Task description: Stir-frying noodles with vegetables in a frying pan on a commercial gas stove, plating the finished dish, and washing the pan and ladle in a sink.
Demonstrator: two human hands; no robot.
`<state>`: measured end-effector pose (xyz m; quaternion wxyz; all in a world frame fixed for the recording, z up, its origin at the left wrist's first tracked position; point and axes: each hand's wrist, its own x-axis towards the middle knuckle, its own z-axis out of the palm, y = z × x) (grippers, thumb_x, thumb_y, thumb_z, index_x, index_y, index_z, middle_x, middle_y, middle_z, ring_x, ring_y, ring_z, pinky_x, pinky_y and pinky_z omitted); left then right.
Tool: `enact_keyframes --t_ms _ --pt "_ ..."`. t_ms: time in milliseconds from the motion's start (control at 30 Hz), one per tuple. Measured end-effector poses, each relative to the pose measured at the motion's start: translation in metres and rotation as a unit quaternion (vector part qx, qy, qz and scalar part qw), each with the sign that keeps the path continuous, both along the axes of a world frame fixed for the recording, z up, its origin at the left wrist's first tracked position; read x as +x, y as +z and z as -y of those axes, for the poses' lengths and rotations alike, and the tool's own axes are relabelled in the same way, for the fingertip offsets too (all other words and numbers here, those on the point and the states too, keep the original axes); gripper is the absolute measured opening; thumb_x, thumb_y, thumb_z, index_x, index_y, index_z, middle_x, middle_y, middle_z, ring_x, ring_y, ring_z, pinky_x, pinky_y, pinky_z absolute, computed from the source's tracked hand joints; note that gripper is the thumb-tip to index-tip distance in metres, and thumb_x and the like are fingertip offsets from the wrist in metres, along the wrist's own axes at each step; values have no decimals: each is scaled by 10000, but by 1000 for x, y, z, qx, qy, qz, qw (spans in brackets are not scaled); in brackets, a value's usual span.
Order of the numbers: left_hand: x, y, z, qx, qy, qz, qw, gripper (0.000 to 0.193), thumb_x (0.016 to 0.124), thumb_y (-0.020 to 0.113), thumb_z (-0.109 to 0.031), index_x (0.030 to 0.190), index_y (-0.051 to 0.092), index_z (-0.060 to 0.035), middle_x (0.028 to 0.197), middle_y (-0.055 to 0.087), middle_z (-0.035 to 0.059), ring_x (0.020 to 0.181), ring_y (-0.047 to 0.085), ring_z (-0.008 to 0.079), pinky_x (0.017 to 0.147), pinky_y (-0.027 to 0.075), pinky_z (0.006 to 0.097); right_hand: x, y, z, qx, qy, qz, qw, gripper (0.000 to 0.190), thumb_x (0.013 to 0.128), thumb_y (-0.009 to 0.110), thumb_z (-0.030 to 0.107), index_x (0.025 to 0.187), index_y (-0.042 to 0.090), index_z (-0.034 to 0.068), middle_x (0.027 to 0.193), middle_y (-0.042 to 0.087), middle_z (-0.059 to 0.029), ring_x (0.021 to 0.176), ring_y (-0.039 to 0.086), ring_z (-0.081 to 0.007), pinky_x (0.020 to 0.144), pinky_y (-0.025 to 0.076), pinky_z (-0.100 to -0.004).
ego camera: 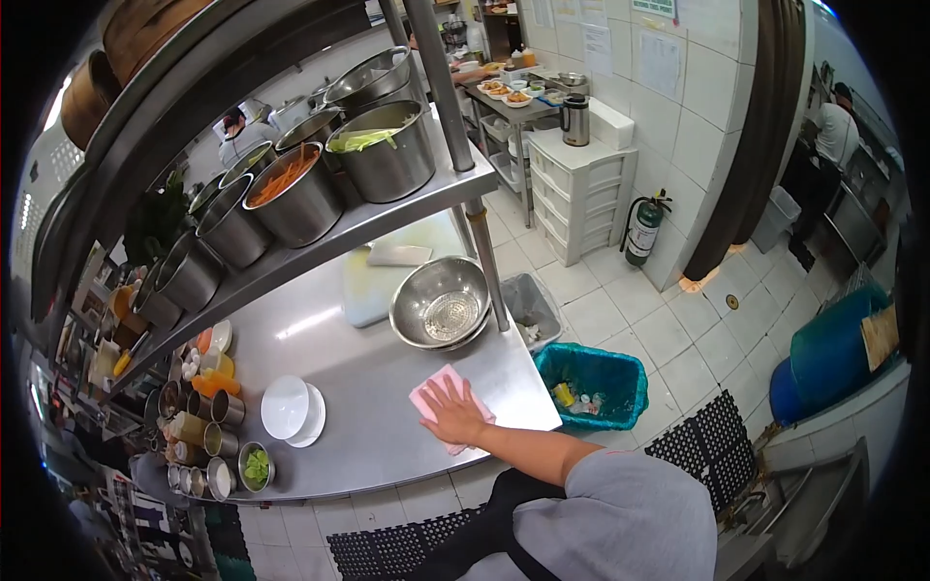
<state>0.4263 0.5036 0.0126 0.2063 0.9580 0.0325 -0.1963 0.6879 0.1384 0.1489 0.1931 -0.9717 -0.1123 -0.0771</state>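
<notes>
One of my hands, seemingly my right hand, presses flat with spread fingers on a folded pink cloth, which lies on the stainless steel table near its front edge. Beyond the hand stands a perforated metal colander, set in another bowl. A cleaver rests on a pale cutting board behind it. To the left are a white bowl and a white plate, partly under it. A metal container of green leaves stands at the front left. My left hand is out of view.
An overhead shelf bears metal pots, one with shredded carrot. A lined teal bin and a grey bin stand beside the table's right end. Black rubber mats lie on the tiled floor. Other people work farther off.
</notes>
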Motion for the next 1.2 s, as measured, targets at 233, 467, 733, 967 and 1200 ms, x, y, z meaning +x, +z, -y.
enact_keyframes --t_ms 233,467,733,967,1200 --pt "34 11 92 -133 181 -65 972 305 892 707 -281 938 707 20 810 720 116 703 675 190 671 539 369 6 -1 10 11 3 -8 1000 699 965 450 544 1520 345 132 1592 278 -141 1468 191 -434 1115 152 -699" --pt "47 18 146 -246 211 -114 939 314 911 696 -271 1036 702 17 855 726 87 796 676 173 738 534 308 9 -5 15 41 21 -47 998 680 978 434 542 1520 340 143 1609 244 -129 1484 156 -424 1142 119 -681" --pt "-35 11 147 -170 273 -180 930 304 911 688 -260 1007 692 29 825 708 96 757 661 173 679 523 308 -41 9 84 327 26 109 938 401 933 634 343 1209 629 53 1242 645 -152 1221 562 -311 1055 389 -458" --pt "-168 -22 198 -172 344 -225 895 309 919 663 -251 1031 684 37 813 696 103 732 658 218 673 521 341 -237 -22 176 284 202 -259 901 335 952 619 377 1129 645 94 876 699 -100 773 683 -237 721 543 -363" --pt "-241 -53 300 -206 133 -238 940 347 933 635 -277 1120 679 11 828 700 102 793 677 253 750 531 363 -424 -286 465 -130 -14 -443 887 442 913 555 450 1005 743 61 1125 686 -222 1045 659 -381 900 521 -465"
